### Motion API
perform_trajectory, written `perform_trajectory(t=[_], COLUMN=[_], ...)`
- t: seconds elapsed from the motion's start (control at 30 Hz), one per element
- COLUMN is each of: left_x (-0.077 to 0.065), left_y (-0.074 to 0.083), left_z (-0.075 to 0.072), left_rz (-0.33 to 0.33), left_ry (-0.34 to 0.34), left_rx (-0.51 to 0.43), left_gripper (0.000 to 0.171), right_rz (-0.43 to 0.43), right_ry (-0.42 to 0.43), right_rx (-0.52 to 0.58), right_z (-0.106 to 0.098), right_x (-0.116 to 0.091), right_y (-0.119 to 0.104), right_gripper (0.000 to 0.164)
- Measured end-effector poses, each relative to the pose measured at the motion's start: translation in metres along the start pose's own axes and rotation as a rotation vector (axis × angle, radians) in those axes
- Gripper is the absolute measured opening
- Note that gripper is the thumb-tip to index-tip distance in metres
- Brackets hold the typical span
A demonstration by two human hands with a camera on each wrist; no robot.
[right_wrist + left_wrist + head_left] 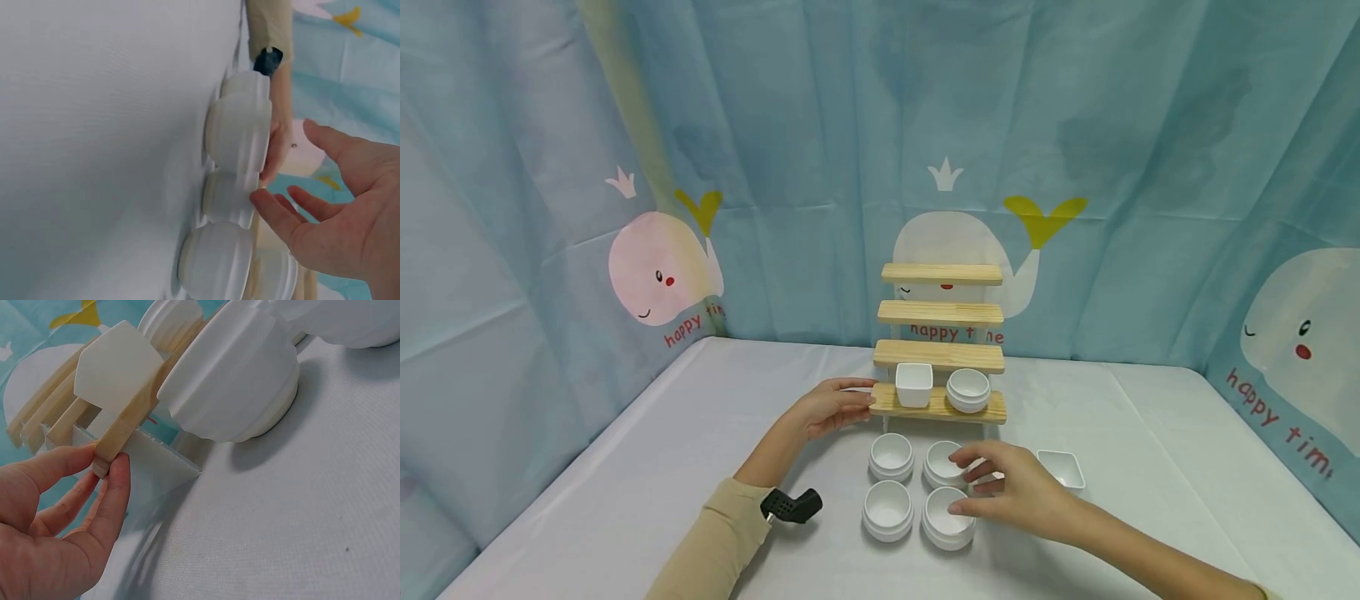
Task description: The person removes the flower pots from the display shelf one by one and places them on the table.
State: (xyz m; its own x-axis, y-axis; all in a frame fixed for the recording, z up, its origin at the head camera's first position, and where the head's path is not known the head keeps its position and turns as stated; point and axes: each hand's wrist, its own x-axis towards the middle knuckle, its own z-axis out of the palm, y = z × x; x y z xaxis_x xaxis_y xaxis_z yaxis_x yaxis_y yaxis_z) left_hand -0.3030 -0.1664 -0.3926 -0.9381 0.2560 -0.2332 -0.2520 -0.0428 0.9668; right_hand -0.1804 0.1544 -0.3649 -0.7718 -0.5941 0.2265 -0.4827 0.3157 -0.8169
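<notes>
At the left end of a tiered wooden shelf's lowest board (937,414), my left hand (831,408) pinches the wood between thumb and fingers, as the left wrist view shows. A white square cup (914,385) and a white round bowl (967,391) stand side by side on that board. My right hand (1018,492) hovers over several white round bowls in front of the shelf, fingers spread and holding nothing. Its fingertips overlap the right-hand front bowl (947,521) and the bowl behind it (942,467). Two more bowls, one near (887,510) and one far (891,457), stand to the left.
A white square dish (1062,469) lies on the white cloth right of the bowls, partly behind my right hand. Three higher boards, such as the top one (942,274), rise in steps. A blue curtain (775,167) with whale prints hangs behind the table.
</notes>
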Motion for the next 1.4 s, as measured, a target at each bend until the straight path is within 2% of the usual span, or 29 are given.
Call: perform_trajectory(t=[0.77,1.4], left_x=[0.000,-0.001], left_y=[0.001,0.000], left_z=[0.000,0.000], left_rz=[-0.009,-0.003], left_ry=[0.014,0.008], left_rx=[0.017,0.013], left_gripper=[0.052,0.052], right_rz=[0.030,0.058], right_ry=[0.085,0.178], right_rx=[-0.047,-0.071], right_z=[-0.015,-0.025], right_x=[0.036,0.077], right_y=[-0.009,-0.016], right_gripper=[0.047,0.044])
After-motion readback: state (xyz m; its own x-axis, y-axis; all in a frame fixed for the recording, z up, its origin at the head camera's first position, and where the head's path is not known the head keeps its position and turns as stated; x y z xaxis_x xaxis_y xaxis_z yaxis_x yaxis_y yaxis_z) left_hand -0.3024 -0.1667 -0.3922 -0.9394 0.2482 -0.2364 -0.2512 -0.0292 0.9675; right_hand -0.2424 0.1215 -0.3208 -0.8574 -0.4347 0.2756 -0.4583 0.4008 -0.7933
